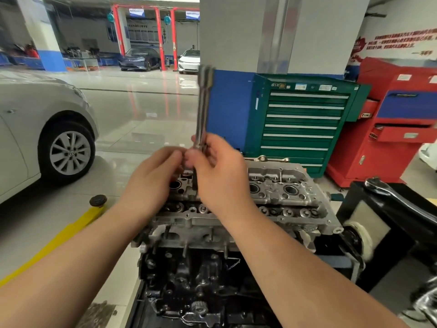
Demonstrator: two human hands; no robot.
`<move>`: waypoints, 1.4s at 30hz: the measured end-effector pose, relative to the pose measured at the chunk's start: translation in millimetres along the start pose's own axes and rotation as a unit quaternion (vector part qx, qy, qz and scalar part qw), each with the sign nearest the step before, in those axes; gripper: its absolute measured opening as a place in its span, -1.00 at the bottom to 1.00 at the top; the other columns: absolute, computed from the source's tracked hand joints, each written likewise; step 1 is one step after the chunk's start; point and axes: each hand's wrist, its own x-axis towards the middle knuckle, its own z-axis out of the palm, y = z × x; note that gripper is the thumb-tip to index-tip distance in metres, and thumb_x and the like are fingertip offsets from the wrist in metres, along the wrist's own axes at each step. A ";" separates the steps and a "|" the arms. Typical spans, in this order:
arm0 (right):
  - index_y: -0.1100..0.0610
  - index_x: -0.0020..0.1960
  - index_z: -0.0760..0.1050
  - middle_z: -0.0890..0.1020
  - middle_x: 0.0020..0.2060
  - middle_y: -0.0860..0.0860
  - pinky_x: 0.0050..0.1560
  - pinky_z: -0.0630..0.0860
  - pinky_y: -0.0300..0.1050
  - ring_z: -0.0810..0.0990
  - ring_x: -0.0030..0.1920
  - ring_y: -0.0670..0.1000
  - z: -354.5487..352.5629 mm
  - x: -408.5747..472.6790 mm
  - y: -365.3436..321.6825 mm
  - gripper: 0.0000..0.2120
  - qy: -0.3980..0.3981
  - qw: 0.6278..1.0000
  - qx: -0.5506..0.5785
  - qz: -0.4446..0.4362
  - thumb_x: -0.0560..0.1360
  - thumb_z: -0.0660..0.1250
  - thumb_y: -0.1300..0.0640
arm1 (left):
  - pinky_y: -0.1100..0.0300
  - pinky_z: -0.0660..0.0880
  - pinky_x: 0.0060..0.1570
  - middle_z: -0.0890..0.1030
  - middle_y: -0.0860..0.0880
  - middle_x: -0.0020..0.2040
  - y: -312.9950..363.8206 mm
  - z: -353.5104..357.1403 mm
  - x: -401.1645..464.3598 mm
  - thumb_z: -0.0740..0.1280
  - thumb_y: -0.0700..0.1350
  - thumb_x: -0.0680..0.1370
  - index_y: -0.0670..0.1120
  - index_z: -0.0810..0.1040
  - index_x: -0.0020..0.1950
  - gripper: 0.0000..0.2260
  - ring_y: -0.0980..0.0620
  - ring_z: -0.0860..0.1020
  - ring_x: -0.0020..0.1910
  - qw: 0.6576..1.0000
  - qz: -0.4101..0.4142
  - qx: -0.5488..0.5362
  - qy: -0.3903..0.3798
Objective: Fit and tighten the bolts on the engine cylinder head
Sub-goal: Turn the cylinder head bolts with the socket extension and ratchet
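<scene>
Two bare hands meet above a grey metal engine cylinder head (279, 192), which sits on top of a dark, greasy engine block (194, 275). The right hand (220, 171) has its fingers curled round the bottom ends of a bunch of long grey metal bolts (203, 107). The bolts stand nearly straight up, with their top ends high above the hands. They are blurry, so I cannot count them for sure (it looks like three or so). The left hand (153, 176) is just beside the right hand, and its fingertips reach in to the bottom of the bunch. I cannot tell if it is pinching a bolt or only touching one.

On top of the cylinder head I can count three big round holes that show; the hands hide the part between them.

Behind the engine stands one green metal tool cabinet (302, 124) with seven drawers, each with a silver handle strip. To its right is one red tool cabinet (387, 129) with some drawers pulled out. On the left is one silver car (35, 129), with one wheel showing. One yellow lift arm (59, 240) with a round black pad lies on the shiny tiled floor (132, 110). Far back are two more cars, one dark (139, 59) and one white (189, 60), between three red posts (160, 36).
</scene>
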 end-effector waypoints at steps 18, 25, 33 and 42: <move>0.00 0.27 0.45 0.71 -0.02 0.03 0.13 0.67 0.02 0.74 -0.05 -0.03 -192.5 18.8 41.7 -0.75 0.188 0.974 -0.105 0.074 0.67 0.24 0.28 | 0.21 0.53 -0.08 0.69 0.14 -0.04 56.1 128.0 72.1 0.35 -0.26 0.55 0.09 0.64 0.00 -0.76 0.20 0.59 -0.15 0.983 0.077 0.062 -0.152; 0.05 0.34 0.43 0.69 -0.01 0.05 0.11 0.62 -0.16 0.71 -0.05 -0.06 -195.9 18.7 53.0 -0.73 0.234 0.966 -0.108 0.030 0.67 0.25 0.26 | 0.19 0.56 -0.01 0.70 0.06 -0.01 53.8 199.1 100.6 0.36 -0.24 0.57 0.03 0.66 0.05 -0.81 0.09 0.63 -0.05 0.971 0.105 0.060 -0.207; -0.09 0.37 0.44 0.67 0.09 -0.10 0.08 0.58 -0.26 0.68 0.06 -0.13 -194.2 19.8 58.8 -0.67 0.214 0.961 -0.176 0.016 0.67 0.25 0.20 | -0.09 0.62 0.19 0.74 -0.03 -0.05 37.4 217.8 101.6 0.37 -0.21 0.59 -0.02 0.70 0.02 -0.86 -0.03 0.69 0.03 0.958 0.085 -0.031 -0.271; -0.06 0.45 0.45 0.57 0.13 -0.40 0.24 0.49 -0.31 0.56 0.22 -0.29 -182.0 19.8 51.6 -0.62 0.194 0.952 -0.235 0.042 0.66 0.28 0.17 | 0.03 0.62 0.21 0.71 -0.25 0.05 26.4 207.7 98.2 0.38 -0.34 0.59 -0.17 0.63 0.16 -0.82 -0.17 0.69 0.09 0.941 0.042 -0.100 -0.321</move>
